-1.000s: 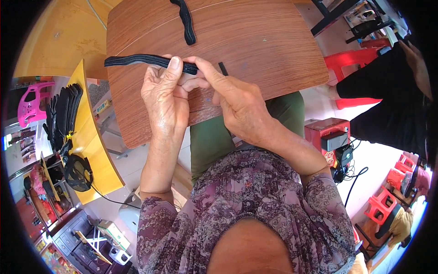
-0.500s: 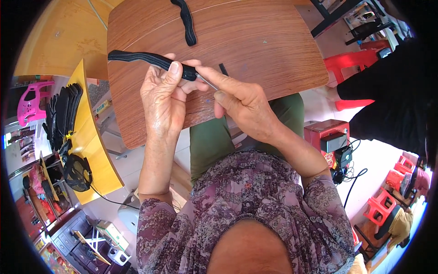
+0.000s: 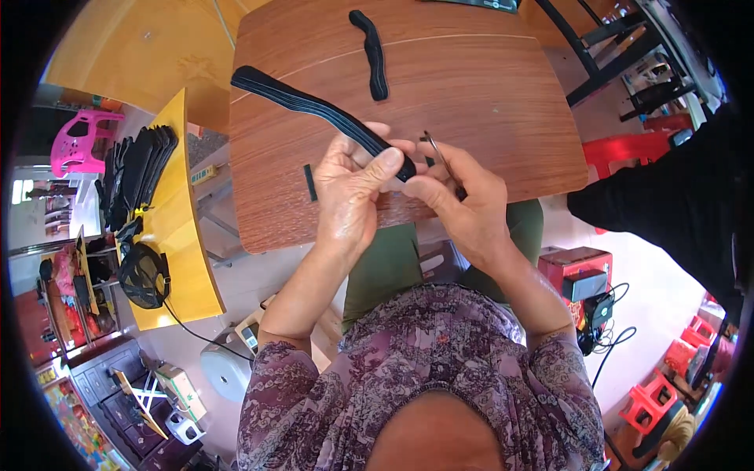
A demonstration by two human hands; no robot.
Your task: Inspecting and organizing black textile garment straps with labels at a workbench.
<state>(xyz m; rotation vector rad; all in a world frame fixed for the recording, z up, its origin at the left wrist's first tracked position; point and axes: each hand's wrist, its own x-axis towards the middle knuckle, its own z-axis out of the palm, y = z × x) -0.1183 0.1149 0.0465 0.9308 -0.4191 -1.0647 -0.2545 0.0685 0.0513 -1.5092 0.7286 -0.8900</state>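
Observation:
A long black fabric strap with pale stitch lines runs slantwise over the brown wood-grain table. My left hand is closed around its near end, thumb on top. At that end my right hand touches the strap with its thumb tip. Its curled fingers also hold a thin metal tool with a dark end; its exact kind is hard to make out. A shorter black strap lies farther back on the table. Left of my left hand lies a small dark strip.
A yellow board at left carries several black pieces and a small black fan. A pink stool stands beyond. To the right are a red box with cables, black cloth and red stools.
The view has shifted. The metal tool pointed at the strap's near end before; now it is turned up and away, with my right thumb at that end. The strap slants more steeply.

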